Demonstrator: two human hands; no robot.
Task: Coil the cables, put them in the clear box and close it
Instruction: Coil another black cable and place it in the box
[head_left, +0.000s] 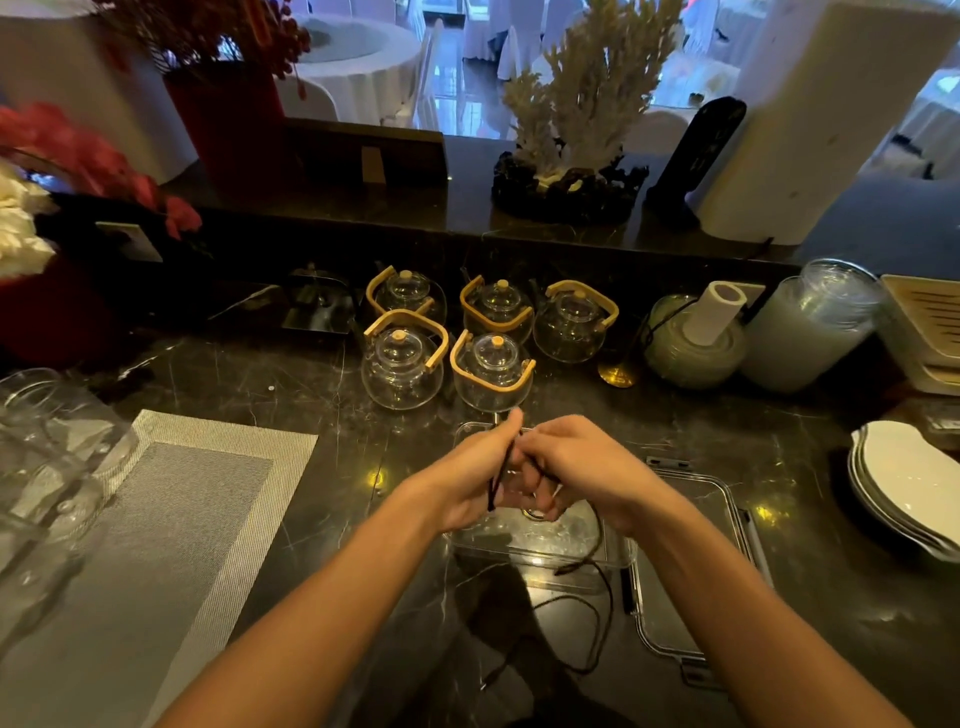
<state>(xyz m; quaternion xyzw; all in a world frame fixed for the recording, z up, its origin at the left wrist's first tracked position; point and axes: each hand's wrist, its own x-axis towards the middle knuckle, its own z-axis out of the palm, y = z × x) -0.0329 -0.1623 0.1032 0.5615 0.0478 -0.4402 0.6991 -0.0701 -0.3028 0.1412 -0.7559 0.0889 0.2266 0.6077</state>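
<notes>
The dark marble table (291, 395) spreads out under me, and I take the clear box (545, 545) in its middle as my landmark: the grey woven mat (171, 519) lies to its left, the box's lid (691, 561) lies flat just to its right, a stack of white plates (904, 483) sits farther right, and five glass teapots (447, 332) stand beyond it. My hands meet directly above the far half of the box. My left hand (467, 478) is closed around a few gathered turns of the black cable (597, 582), pinching them upright between thumb and fingers; my right hand (576, 473) is curled beside it, touching it, and seems to feed the strand, though I cannot tell how firmly it grips. From my hands the loose tail drops across the box's near right corner, then wanders over the table on the near side of the box, ending in a small plug. To coil well, I judge I should keep the loops even in size, hold the bundle fast with the left hand, and draw the slack up smoothly so the tail does not snag on the box's rim.
</notes>
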